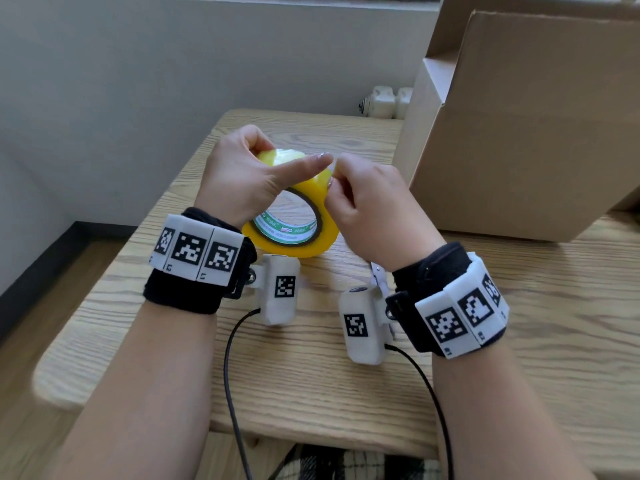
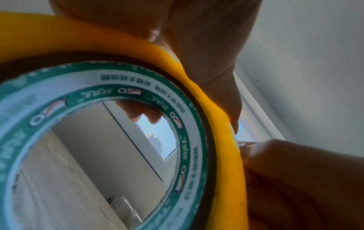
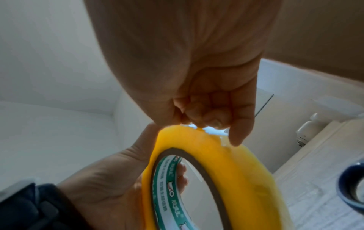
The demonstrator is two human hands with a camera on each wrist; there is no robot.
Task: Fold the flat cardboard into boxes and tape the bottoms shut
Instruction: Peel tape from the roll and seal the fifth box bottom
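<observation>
Left hand [image 1: 239,178] holds the yellow roll of packing tape [image 1: 298,230] up over the light wooden table [image 1: 311,375], fingers curled through the green-printed core, thumb laid along the top of the roll. Right hand [image 1: 374,209] has its grip together — fingertips [image 3: 214,123] pinching at the outer wrap near the top, most likely picking for the free end. Can't tell whether any tape has actually lifted.

Risks from here, as I judge them:
- End tears or splits lengthwise if only one corner gets picked up — then a narrow sliver peels instead of full width.
- A lifted end folds back and sticks to itself or to a fingertip.
- Roll rotates in the left hand's grip and the seam gets lost.

Orientation: roll stands on edge, tilted, lower rim close to the table and possibly touching. Its axis runs roughly horizontal, pointing back toward the person, open core facing the head camera. Tape would pay off to the right.

Folded brown cardboard box [image 1: 519,133] stands on the table well to the right, not in contact with either hand.
</observation>
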